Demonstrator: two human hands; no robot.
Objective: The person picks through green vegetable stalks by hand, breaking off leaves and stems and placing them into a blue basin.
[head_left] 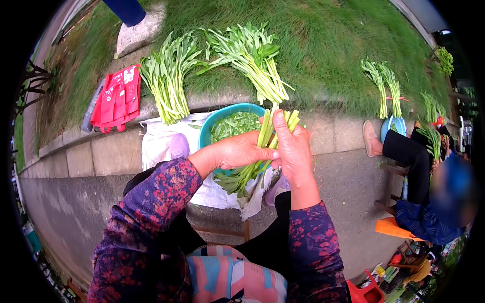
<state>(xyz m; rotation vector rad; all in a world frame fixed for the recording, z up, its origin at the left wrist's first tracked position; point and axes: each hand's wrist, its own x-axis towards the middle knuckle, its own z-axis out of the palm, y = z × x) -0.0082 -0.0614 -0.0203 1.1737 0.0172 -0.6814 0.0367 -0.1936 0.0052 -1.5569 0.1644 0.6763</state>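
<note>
A bunch of water spinach (266, 132) is held between my two hands over a teal basin (204, 137), stem ends up and leaves hanging toward me. My left hand (233, 151) closes round the stems from the left. My right hand (295, 151) grips them from the right, its thumb pointing up along the stalks. Loose green leaves (235, 124) lie inside the basin, partly covered by my hands. Two larger bundles rest beyond it, the left bundle (171, 83) and the right bundle (255, 65), leaves toward the grass and stalks on the kerb.
White sacking (156, 144) lies under the basin, between my feet in lilac shoes (179, 145). A red bag (118, 98) is at the left on the kerb. At the right sits another person in dark trousers (409, 151), near a blue basin (396, 125) and more greens (384, 86).
</note>
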